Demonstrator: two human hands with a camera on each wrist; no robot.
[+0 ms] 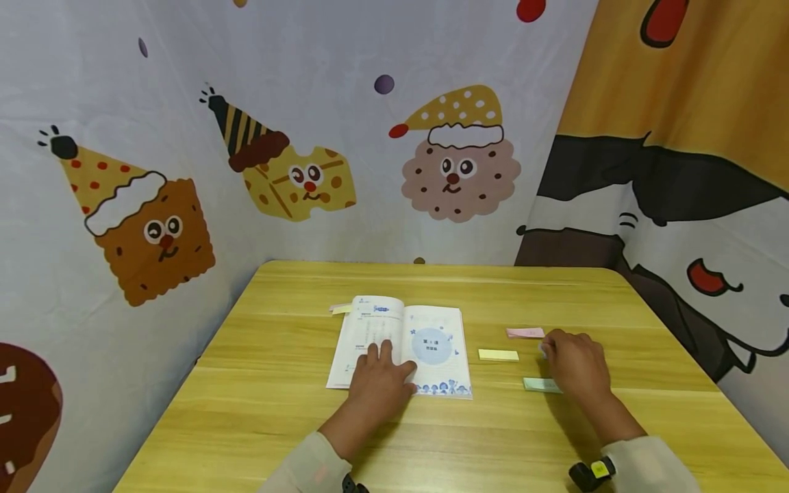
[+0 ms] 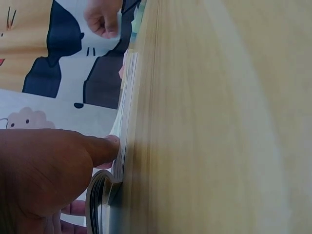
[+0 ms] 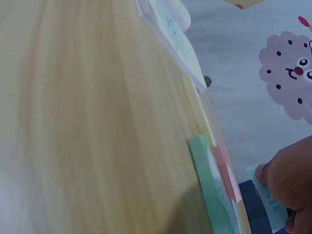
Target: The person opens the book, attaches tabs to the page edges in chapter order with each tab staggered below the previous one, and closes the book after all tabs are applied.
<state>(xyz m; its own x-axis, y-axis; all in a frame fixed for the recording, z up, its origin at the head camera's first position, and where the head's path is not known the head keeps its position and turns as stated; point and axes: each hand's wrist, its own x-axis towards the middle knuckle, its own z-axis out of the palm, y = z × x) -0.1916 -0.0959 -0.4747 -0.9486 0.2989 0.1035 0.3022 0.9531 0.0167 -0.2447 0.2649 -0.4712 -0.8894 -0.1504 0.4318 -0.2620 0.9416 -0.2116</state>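
An open book [image 1: 437, 318] lies on the table, its right page printed with a blue circle. My left hand [image 1: 381, 383] rests on it, fingers spread over the left page and thumb near the middle fold. In the left wrist view the thumb [image 2: 105, 148] presses on the pages. Over to the right, my right hand [image 1: 578, 363] pinches a pale blue sticky note strip [image 3: 274, 210] with writing on it. Close around that hand lie a pink sticky note pad [image 1: 524, 333], a yellow pad [image 1: 498, 355] and a green pad [image 1: 541, 385], the green one partly hidden by the hand.
Pale sticky tabs [image 1: 340, 309] stick out from the book's upper left edge. The wooden table [image 1: 277, 438] runs back to a cartoon-printed curtain [image 1: 364, 239]. A dark device with a yellow face [image 1: 599, 470] sits on the right wrist.
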